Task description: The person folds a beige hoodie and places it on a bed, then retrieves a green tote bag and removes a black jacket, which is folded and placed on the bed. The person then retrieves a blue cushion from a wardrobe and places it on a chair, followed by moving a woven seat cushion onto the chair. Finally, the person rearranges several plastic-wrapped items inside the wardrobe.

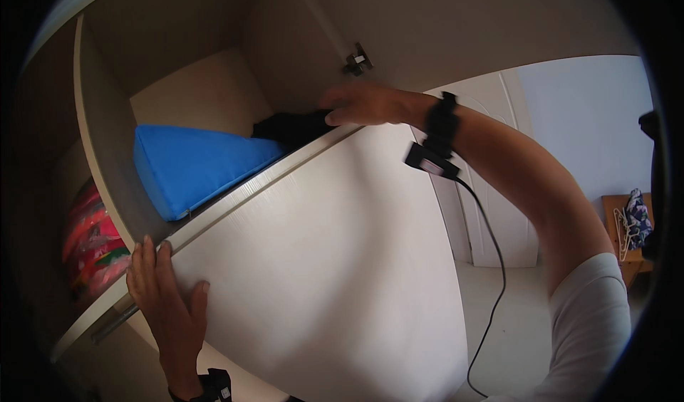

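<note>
My left hand (168, 295) lies flat with its fingertips over the front edge (214, 204) of a cabinet compartment, its thumb spread against the white cabinet door (320, 252) below. Higher up, my right hand (368, 103) reaches over the far end of that edge, slightly blurred, thumb and fingers apart. Just beyond its thumb is a black item (294, 127), probably cloth, low in the compartment; whether they touch is unclear. A blue wedge-shaped fabric cushion (197, 161) with a zipper at its lower corner rests inside, between my two hands.
An upright divider (99, 135) separates a left compartment holding red, plastic-wrapped items (99, 242). A raised cabinet door (481, 17) with a metal hinge (357, 60) spans overhead. A black cable (499, 263) hangs from my right wrist strap. White hangers (621, 234) lie on a wooden piece of furniture (614, 209).
</note>
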`<state>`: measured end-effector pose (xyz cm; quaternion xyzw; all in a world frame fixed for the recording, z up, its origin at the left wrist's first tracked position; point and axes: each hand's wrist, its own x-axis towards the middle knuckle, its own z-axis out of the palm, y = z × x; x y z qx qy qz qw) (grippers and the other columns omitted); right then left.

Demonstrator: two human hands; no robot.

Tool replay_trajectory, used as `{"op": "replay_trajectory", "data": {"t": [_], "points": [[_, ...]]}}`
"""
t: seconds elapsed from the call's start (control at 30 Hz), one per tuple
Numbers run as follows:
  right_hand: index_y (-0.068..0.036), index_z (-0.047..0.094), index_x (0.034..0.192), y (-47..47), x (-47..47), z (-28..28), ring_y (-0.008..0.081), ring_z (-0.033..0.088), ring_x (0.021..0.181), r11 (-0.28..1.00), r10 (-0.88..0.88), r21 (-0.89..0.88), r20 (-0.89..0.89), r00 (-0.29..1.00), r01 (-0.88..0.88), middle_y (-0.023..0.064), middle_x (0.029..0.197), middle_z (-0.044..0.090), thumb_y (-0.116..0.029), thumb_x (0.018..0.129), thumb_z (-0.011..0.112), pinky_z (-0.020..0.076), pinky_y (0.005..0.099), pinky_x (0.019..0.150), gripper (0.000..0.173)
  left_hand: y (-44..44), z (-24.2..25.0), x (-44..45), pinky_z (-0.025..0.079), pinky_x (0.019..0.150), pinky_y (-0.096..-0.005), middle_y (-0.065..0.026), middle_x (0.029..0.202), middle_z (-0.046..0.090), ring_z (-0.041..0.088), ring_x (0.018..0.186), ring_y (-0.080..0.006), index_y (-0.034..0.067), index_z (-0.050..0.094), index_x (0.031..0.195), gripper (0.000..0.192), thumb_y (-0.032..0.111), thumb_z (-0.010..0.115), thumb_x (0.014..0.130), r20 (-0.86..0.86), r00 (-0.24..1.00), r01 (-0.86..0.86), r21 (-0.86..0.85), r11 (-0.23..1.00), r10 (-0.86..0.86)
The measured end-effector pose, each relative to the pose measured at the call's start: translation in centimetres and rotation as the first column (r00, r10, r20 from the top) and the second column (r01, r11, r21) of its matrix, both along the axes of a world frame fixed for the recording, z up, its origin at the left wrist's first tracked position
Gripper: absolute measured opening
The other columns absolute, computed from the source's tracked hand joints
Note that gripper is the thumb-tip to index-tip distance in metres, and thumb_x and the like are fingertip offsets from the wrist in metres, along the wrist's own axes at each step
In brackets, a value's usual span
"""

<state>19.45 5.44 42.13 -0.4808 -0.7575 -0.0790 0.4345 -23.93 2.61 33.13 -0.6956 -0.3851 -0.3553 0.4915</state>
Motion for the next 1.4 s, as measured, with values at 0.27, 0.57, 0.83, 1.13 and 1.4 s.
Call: {"op": "replay_trajectory", "data": {"t": [0.27,0.57,0.83,1.13,1.4], "points": [[-0.013,0.052,0.140,9.9,0.1,3.6,0.0330,0.061,0.117,0.903,-0.353,-0.117,0.344,0.870,0.412,0.0146,0.130,0.062,-0.024,0.085,0.066,0.0494,0.0434,0.096,0.058,1.1,-0.5,-0.7,0.011,0.117,-0.0616,-0.0223,0.151,0.033,0.026,0.144,-0.0420,0.003,0.031,0.148,0.072,0.039,0.055,0.091,-0.008,1.000,-0.028,-0.032,0.999,0.028],[0.000,0.066,0.107,13.9,5.7,4.6,0.0364,0.066,0.086,0.774,-0.432,0.612,0.321,0.843,0.164,0.0223,0.098,0.067,-0.018,0.086,0.060,0.0534,0.0451,0.080,0.029,1.4,-0.7,-0.7,0.011,0.115,-0.0643,-0.0227,0.147,0.035,0.028,0.140,-0.0430,0.002,0.036,0.144,0.078,0.040,0.065,0.081,-0.009,1.000,-0.030,0.005,1.000,0.030],[0.002,0.065,0.112,1.7,5.6,7.1,0.0241,0.070,0.083,0.783,0.096,0.615,-0.276,0.956,0.099,0.0179,0.095,0.067,-0.023,0.089,0.065,0.0549,0.0381,0.073,0.034,1.2,-0.8,-0.1,0.011,0.116,-0.0636,-0.0223,0.147,0.037,0.029,0.141,-0.0420,0.001,0.037,0.143,0.077,0.042,0.063,0.083,-0.004,1.000,-0.010,0.022,1.000,0.010],[-0.004,0.053,0.139,-4.0,2.8,6.0,0.0433,0.047,0.131,0.860,-0.055,0.491,-0.186,0.981,0.141,0.0304,0.144,0.042,-0.057,0.084,0.070,0.0414,0.0479,0.108,0.078,1.1,-0.8,-0.9,0.013,0.116,-0.0626,-0.0238,0.146,0.038,0.030,0.139,-0.0442,-0.001,0.038,0.142,0.074,0.039,0.062,0.084,0.000,0.998,0.067,0.027,0.997,-0.067],[-0.007,0.024,0.155,1.3,-5.2,3.6,0.0432,0.030,0.143,0.939,-0.222,-0.237,0.130,0.966,0.248,0.0266,0.155,0.029,-0.066,0.078,0.067,0.0245,0.0536,0.116,0.106,1.2,-1.1,-1.2,0.014,0.115,-0.0641,-0.0245,0.145,0.039,0.031,0.138,-0.0451,-0.001,0.040,0.140,0.074,0.035,0.066,0.081,0.006,0.994,0.106,0.053,0.993,-0.106]]}}
